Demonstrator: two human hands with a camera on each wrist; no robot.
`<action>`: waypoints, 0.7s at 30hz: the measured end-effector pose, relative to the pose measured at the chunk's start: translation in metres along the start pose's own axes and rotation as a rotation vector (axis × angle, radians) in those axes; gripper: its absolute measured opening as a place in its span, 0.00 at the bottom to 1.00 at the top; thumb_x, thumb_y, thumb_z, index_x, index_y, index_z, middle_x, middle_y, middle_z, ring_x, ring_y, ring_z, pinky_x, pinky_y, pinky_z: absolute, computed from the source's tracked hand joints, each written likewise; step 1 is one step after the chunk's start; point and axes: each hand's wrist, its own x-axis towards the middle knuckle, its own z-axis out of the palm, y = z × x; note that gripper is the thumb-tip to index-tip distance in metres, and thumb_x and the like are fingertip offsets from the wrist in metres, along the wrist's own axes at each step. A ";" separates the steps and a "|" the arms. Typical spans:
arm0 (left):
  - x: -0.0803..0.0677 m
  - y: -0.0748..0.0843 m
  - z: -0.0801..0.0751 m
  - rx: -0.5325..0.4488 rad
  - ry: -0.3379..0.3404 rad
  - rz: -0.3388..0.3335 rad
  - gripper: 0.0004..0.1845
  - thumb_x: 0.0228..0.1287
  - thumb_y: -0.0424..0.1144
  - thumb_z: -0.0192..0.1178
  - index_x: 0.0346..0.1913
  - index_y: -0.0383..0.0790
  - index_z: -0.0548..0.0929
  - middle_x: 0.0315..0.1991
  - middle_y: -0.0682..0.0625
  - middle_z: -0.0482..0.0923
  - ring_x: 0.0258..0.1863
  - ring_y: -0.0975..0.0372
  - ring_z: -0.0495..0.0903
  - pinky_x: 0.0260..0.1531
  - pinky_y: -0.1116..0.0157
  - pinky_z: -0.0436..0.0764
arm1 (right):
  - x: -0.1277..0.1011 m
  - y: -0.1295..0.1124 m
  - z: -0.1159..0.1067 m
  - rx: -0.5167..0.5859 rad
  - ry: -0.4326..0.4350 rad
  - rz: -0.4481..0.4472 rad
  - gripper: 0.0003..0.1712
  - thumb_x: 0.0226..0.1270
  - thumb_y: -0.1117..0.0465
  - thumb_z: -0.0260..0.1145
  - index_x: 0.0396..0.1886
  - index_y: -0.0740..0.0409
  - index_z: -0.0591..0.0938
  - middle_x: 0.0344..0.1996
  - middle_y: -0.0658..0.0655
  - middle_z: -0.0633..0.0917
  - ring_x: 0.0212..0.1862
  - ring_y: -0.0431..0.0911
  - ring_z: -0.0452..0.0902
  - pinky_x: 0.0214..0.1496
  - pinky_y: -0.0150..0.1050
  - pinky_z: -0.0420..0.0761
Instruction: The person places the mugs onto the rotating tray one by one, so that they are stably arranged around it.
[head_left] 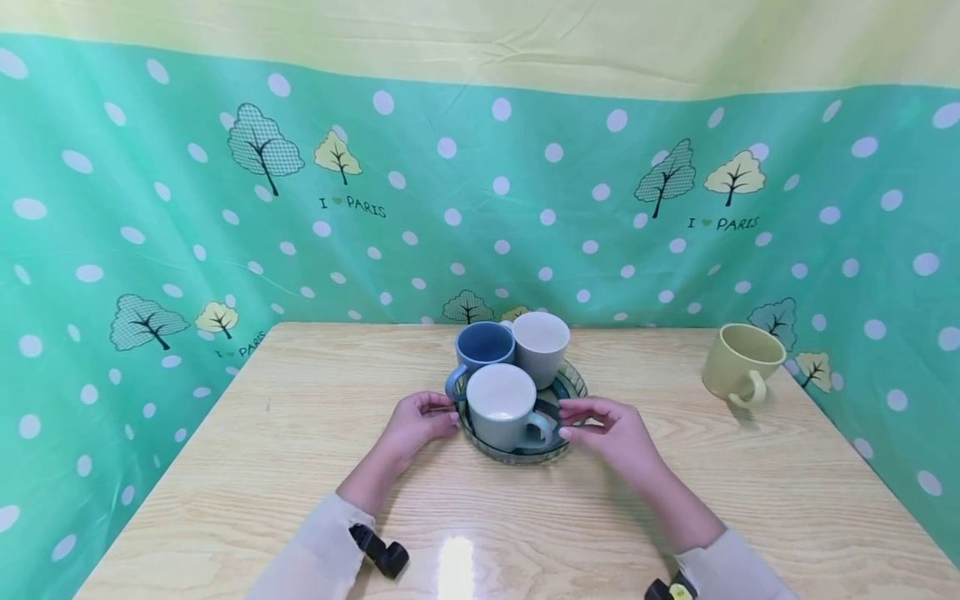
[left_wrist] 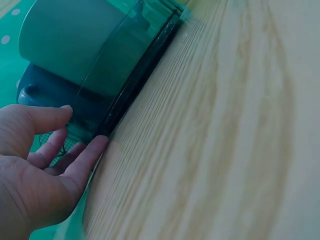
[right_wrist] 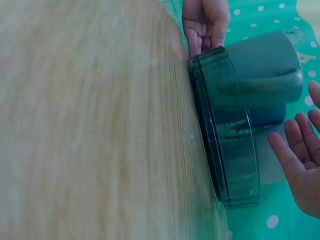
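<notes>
A round clear tray (head_left: 517, 457) with a dark base stands on the table, holding three mugs. A pale grey-green mug (head_left: 501, 417) is at the front, its handle toward the right. Behind it are a blue mug (head_left: 483, 346) and a whitish mug (head_left: 542, 346). My left hand (head_left: 412, 429) is at the tray's left side; in the left wrist view a fingertip of that hand (left_wrist: 45, 175) meets the tray's base edge. On the right side, my right hand (head_left: 618, 437) hovers by the rim, and the right wrist view shows its fingers (right_wrist: 282, 150) loosely bent, apart from the tray wall (right_wrist: 240, 165).
A yellow mug (head_left: 742, 362) stands alone at the table's right rear, its handle facing front right. Behind the wooden table (head_left: 300, 400) hangs a green dotted cloth (head_left: 420, 217), close to the back edge.
</notes>
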 end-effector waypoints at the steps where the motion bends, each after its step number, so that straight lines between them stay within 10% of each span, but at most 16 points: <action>1: 0.000 0.000 0.000 0.003 0.001 0.001 0.17 0.54 0.23 0.66 0.48 0.24 0.77 0.46 0.36 0.79 0.41 0.55 0.82 0.44 0.62 0.86 | 0.000 0.000 -0.002 -0.003 0.003 -0.008 0.23 0.55 0.69 0.75 0.51 0.70 0.82 0.44 0.67 0.84 0.46 0.45 0.81 0.49 0.35 0.84; 21: -0.004 -0.002 0.004 -0.038 -0.008 0.008 0.24 0.52 0.20 0.67 0.54 0.26 0.73 0.53 0.35 0.76 0.54 0.49 0.78 0.47 0.62 0.85 | -0.004 -0.002 -0.019 -0.026 0.063 -0.045 0.22 0.57 0.68 0.74 0.51 0.73 0.81 0.45 0.68 0.83 0.46 0.45 0.81 0.48 0.35 0.85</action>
